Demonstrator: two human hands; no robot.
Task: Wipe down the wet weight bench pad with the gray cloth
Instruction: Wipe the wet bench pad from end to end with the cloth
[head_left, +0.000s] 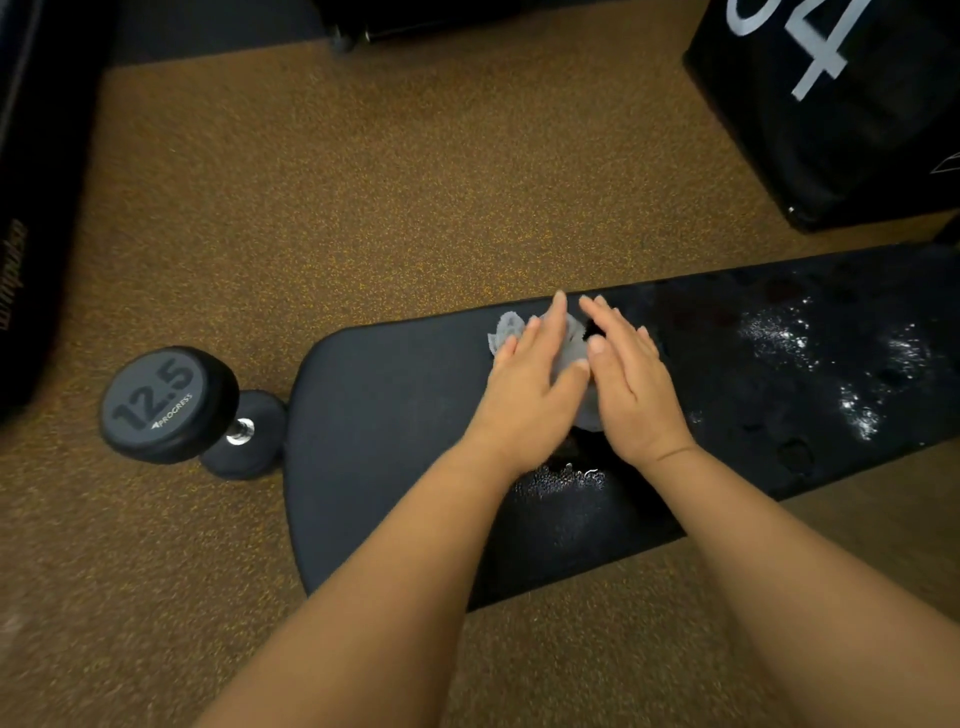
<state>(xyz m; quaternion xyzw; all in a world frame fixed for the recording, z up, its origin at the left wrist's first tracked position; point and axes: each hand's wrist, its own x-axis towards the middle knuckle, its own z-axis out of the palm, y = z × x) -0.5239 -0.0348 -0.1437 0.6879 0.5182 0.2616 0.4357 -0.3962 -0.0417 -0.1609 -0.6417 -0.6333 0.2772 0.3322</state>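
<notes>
Hidden and cut-off items, for your check:

- Gray cloth (569, 343): mostly covered by your left hand (532, 376) and right hand (631, 384); only crumpled edges show, so you cannot tell its full outline.
- Bench pad (395, 415): right end cut off by the frame edge; frame and legs hidden beneath it.
- Dumbbell (171, 405): far head partly hidden behind the near one.
- Black box (841, 130): cropped top and right, white numeral incomplete.
- Dark equipment (26, 208) at left: cropped, lettering blurred, unreadable.

Both grips flat on the cloth (569, 345), left grip (530, 387) beside right grip (631, 387); surface (395, 415) beneath, dumbbell (176, 410) far left.
</notes>
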